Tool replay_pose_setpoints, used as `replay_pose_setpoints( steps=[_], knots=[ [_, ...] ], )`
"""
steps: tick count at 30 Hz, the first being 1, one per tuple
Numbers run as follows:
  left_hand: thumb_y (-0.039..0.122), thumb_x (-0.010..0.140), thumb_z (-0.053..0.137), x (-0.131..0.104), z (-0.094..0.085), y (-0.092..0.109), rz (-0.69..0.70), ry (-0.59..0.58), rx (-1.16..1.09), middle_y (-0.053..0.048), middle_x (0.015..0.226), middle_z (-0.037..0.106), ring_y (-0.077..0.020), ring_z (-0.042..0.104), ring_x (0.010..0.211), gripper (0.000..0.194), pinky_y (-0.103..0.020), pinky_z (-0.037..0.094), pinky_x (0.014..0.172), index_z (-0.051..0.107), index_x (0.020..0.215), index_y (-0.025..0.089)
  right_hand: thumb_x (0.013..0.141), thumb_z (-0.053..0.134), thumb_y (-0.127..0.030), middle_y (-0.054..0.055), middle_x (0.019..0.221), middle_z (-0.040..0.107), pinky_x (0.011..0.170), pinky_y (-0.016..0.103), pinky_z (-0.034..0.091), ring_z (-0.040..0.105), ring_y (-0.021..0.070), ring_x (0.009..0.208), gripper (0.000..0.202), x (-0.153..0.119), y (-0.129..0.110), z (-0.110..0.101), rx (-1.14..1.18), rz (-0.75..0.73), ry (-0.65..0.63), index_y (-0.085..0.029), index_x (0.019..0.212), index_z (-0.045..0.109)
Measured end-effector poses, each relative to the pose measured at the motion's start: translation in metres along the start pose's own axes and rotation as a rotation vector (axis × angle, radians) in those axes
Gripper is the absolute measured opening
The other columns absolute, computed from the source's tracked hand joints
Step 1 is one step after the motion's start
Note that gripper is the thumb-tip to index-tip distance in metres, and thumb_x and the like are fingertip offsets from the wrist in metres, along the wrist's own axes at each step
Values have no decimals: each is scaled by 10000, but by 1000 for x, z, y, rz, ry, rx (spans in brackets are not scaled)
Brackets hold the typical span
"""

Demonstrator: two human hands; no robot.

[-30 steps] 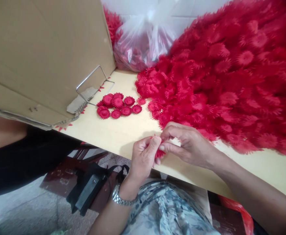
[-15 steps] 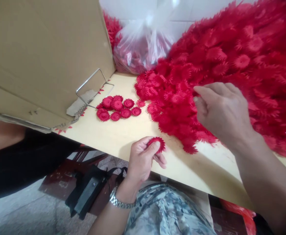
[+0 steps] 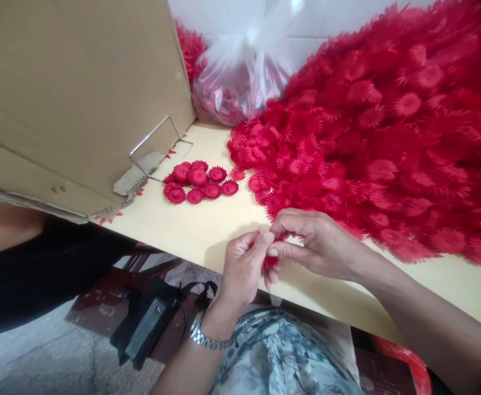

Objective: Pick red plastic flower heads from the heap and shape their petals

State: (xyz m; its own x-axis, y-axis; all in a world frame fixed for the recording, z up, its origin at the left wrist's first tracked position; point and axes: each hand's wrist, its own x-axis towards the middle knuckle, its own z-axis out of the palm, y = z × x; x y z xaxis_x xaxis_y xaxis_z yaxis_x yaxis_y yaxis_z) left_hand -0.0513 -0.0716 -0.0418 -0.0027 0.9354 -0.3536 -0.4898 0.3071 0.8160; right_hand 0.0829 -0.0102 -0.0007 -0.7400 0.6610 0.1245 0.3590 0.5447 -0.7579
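Near the table's front edge, my left hand point(image 3: 244, 266) is closed on a red toothed disc point(image 3: 270, 262), pinched under the thumb and mostly covered by fingers. My right hand point(image 3: 310, 241) meets it from the right, its thumb and forefinger pinched together at the same disc. Fingers cover most of the disc, and I cannot make out whether the right hand holds a separate piece. Beyond the hands a small group of thicker red toothed discs point(image 3: 198, 176) lies on the pale table point(image 3: 174, 222). A large heap of red toothed pieces point(image 3: 372, 159) spreads behind and right of my hands.
A tall cardboard panel point(image 3: 79, 99) stands at the left, with a bent metal wire frame point(image 3: 154, 134) at its foot. A clear plastic bag point(image 3: 240, 82) of red pieces sits at the back. Another person's dark-clothed leg point(image 3: 38, 274) shows lower left, beside a black bag point(image 3: 154, 315).
My right hand has come down and left from over the heap to my left hand. Its pinched fingers now meet the disc that the left hand still holds.
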Motion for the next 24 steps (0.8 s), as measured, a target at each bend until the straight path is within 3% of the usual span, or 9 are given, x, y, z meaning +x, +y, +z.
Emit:
replay_pose_setpoints(
  steps=[3, 7, 9, 11, 14, 18, 21, 24],
  knots=[
    [425, 779, 621, -3, -2, -1, 23, -74, -36, 22, 522, 602, -90, 553, 358, 302, -178, 463, 325, 572, 713, 135, 831, 524, -152, 0, 656, 582, 534, 215, 393, 536, 100, 579, 116, 0, 0, -4, -59, 22, 83, -166, 731, 581],
    [300, 772, 639, -6, -3, 2, 22, -61, -53, 5, 553, 616, -105, 589, 411, 211, -211, 522, 391, 575, 695, 114, 832, 482, -176, 33, 655, 575, 529, 273, 395, 526, 145, 589, 145, 5, 13, -26, -446, 63, 484, -180, 717, 569],
    [261, 749, 655, -6, -3, 5, -3, -38, -69, -6, 593, 635, -111, 608, 442, 172, -220, 540, 419, 584, 721, 107, 864, 441, -220, 66, 728, 607, 614, 344, 431, 555, 202, 694, 193, 7, 23, -41, -716, 135, 590, -202, 738, 586],
    [233, 725, 668, -6, -2, 7, -19, -27, -88, -17, 648, 657, -116, 625, 472, 153, -232, 556, 449, 590, 752, 105, 892, 402, -258, 101, 852, 634, 726, 441, 436, 564, 268, 830, 239, 8, 31, -53, -901, 221, 575, -220, 801, 620],
    [241, 728, 655, -4, -2, 8, -26, -6, -80, -15, 607, 645, -107, 597, 413, 161, -214, 525, 392, 584, 703, 99, 902, 393, -267, 138, 1009, 635, 827, 497, 420, 560, 312, 950, 261, 7, 28, -57, -891, 212, 520, -209, 948, 644],
    [280, 729, 653, -3, -1, 7, -44, 31, -28, 5, 485, 602, -92, 520, 307, 219, -184, 444, 291, 550, 627, 117, 892, 467, -307, 91, 934, 659, 739, 356, 475, 605, 230, 855, 212, 1, 8, -37, -488, -7, 362, -210, 948, 647],
    [332, 709, 680, -2, -2, 7, -37, 32, -9, 16, 450, 588, -94, 501, 283, 254, -178, 416, 264, 553, 631, 127, 865, 542, -330, 43, 792, 639, 615, 262, 450, 597, 153, 716, 176, -1, -1, -17, -173, -30, 167, -185, 827, 634],
    [396, 693, 697, -2, -3, 6, -21, 23, 4, 25, 419, 561, -89, 489, 268, 315, -156, 373, 244, 552, 607, 130, 815, 622, -322, 21, 741, 616, 614, 231, 427, 580, 127, 695, 163, -1, -2, -4, -31, -15, 89, -169, 766, 596]
  ],
)
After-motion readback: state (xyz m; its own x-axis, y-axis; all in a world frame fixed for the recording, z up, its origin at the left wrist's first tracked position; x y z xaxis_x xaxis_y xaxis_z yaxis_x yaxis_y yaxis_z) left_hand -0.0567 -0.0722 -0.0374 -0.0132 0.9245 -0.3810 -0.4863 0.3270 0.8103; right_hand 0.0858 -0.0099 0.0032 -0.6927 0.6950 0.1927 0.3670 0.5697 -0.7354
